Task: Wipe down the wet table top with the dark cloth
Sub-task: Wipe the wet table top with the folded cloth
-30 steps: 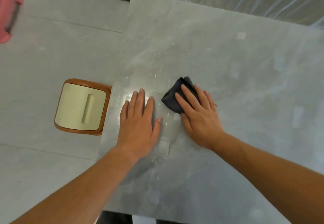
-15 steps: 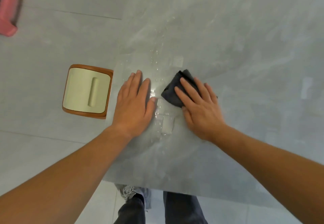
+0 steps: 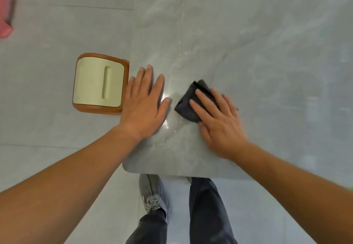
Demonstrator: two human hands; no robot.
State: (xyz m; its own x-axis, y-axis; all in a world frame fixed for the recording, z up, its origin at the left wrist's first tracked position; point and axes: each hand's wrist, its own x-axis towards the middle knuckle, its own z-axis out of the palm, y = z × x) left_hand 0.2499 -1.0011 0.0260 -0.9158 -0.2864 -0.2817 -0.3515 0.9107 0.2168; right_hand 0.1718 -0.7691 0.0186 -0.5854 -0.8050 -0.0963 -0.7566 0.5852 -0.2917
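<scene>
A folded dark cloth (image 3: 188, 98) lies on the grey marbled table top (image 3: 267, 62) near its front left corner. My right hand (image 3: 219, 119) presses flat on the cloth with straight fingers, covering its right half. My left hand (image 3: 145, 104) rests flat on the table at its left edge, fingers spread. Between the two hands a shiny wet patch (image 3: 170, 127) with small drops trails toward the far side of the table.
A stool with a cream seat and brown wooden rim (image 3: 99, 83) stands on the tiled floor just left of the table edge. A pink object (image 3: 6, 9) sits at the far left. My legs and a grey shoe (image 3: 152, 196) show below the table's front edge.
The view has tilted down, so the table's front edge and my legs now show. Both hands stay flat; the cloth has shifted slightly away from the left hand.
</scene>
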